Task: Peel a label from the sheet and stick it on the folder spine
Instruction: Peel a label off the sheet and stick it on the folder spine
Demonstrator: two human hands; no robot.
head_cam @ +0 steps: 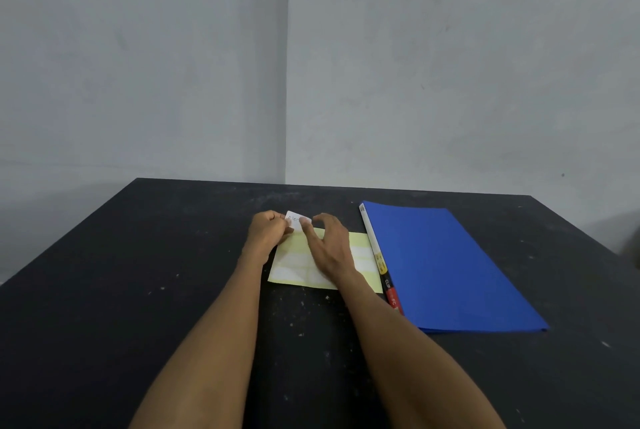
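Observation:
A pale yellow label sheet [294, 264] with white labels lies flat on the black table. At its far left corner a white label [295, 218] with faint writing is lifted up. My left hand [268, 233] pinches that label. My right hand [329, 243] is beside it with its thumb at the label and its palm over the sheet. A blue folder [446, 266] lies closed to the right, its white spine [371, 238] running along the sheet's right edge, with yellow, black and red markings lower down.
The black table [138, 290] is speckled with small white flecks. Grey walls meet in a corner behind the table's far edge. The folder takes up the right middle of the table.

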